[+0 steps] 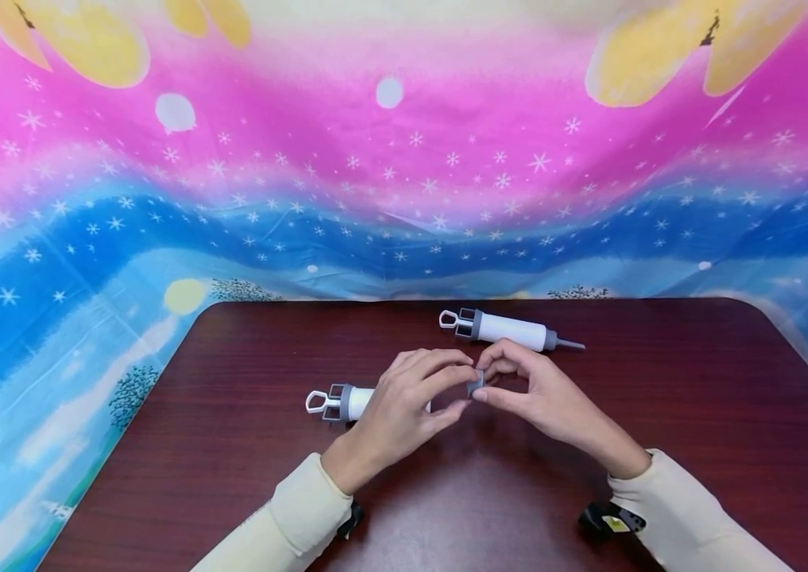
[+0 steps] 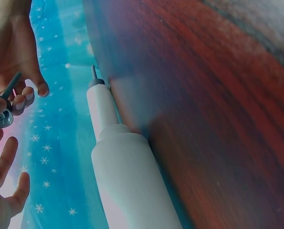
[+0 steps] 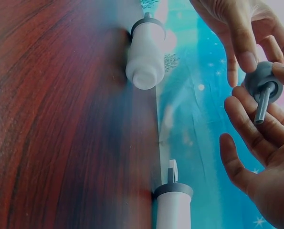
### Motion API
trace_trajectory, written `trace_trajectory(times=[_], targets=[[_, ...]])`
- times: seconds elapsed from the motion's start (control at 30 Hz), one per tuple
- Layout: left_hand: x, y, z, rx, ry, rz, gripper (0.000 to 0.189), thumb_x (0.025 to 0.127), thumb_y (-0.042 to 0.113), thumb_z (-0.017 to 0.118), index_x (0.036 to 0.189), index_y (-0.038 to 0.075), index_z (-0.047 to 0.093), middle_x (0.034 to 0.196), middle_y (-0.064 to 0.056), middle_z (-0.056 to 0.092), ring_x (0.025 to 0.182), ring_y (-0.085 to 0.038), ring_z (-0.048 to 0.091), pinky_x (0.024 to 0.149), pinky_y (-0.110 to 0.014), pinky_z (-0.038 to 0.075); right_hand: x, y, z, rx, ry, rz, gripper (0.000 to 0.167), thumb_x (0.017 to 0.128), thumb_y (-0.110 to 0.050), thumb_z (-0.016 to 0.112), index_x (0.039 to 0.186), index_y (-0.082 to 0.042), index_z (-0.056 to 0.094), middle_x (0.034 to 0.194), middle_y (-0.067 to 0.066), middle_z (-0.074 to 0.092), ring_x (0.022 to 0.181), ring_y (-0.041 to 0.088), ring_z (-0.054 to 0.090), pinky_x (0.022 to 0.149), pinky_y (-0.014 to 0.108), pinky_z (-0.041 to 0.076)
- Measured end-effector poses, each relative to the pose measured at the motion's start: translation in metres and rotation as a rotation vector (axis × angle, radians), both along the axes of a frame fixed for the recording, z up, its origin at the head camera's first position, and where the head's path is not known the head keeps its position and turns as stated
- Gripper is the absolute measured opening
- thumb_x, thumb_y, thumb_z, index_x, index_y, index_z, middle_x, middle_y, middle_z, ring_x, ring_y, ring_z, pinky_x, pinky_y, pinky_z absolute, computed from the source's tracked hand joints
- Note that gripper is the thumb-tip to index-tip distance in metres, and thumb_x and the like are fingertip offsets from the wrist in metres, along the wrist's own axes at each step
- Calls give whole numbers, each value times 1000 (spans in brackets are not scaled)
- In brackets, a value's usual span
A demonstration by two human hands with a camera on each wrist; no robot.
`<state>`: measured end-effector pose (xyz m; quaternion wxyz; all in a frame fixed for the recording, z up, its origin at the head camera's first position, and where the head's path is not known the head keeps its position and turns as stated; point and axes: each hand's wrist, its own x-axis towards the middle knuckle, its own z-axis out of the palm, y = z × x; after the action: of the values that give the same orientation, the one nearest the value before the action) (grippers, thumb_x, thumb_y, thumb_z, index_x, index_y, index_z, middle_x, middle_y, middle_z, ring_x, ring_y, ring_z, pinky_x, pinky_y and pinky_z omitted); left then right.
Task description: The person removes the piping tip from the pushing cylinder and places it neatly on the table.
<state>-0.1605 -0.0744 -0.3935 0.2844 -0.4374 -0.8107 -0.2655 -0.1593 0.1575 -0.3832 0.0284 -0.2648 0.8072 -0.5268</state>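
Note:
A small grey nozzle cap [image 1: 475, 385] with a thin spout is held above the table, between the fingertips of my left hand [image 1: 407, 401] and right hand [image 1: 547, 397]. In the right wrist view the grey nozzle [image 3: 262, 88] shows its round base and its spout tilted downward. Partly behind my left hand lies a white syringe [image 1: 359, 403] with a grey collar and ring handle; its stepped front end [image 3: 145, 78] is bare. Farther back rests a second white syringe [image 1: 511, 330], with a grey nozzle fitted on its tip.
Beneath everything is a dark red-brown wooden table [image 1: 232, 492]. Behind it hangs a pink and blue cloth [image 1: 404, 199] with snowflakes, reaching down to the table's back edge. Black wrist devices [image 1: 611, 520] are worn below the cream sleeves.

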Motion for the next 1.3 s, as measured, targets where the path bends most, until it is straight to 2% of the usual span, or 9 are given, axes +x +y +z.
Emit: trace_trajectory(times=[0.3,0.57,0.83,1.1,1.3], targets=[[0,-2,1,2,-40,6,36,88,19,85,121,21,74,123,2,70,104,-11,66,96,-35,53,0,3,-2,12,13,-1,23,95,-11,77,115,-11,65,103,2,73,94,10,71,87,28,55],[-1,-4,1,29,-84,0,35,87,17,84,120,21,73,120,2,69,109,-11,66,97,-35,53,1,5,-1,62,8,-26,24,95,-14,78,116,-13,66,106,0,72,95,10,69,88,36,57],[-1,-4,0,75,-124,-16,33,88,15,83,119,21,74,117,2,70,110,-11,66,97,-36,53,1,6,-3,62,5,-25,23,95,-11,78,114,-12,66,103,2,72,92,10,68,86,29,56],[0,-4,1,101,-137,-20,35,87,15,83,121,20,75,115,1,71,106,-12,67,96,-36,54,3,7,-6,76,-11,-33,21,95,-10,77,114,-12,67,104,1,71,93,9,67,86,29,56],[1,-4,1,120,-157,-20,36,87,15,83,123,19,76,112,1,71,102,-12,68,92,-35,55,5,7,-8,72,-10,-36,19,95,-8,76,111,-10,67,104,5,72,92,8,68,85,29,56]])
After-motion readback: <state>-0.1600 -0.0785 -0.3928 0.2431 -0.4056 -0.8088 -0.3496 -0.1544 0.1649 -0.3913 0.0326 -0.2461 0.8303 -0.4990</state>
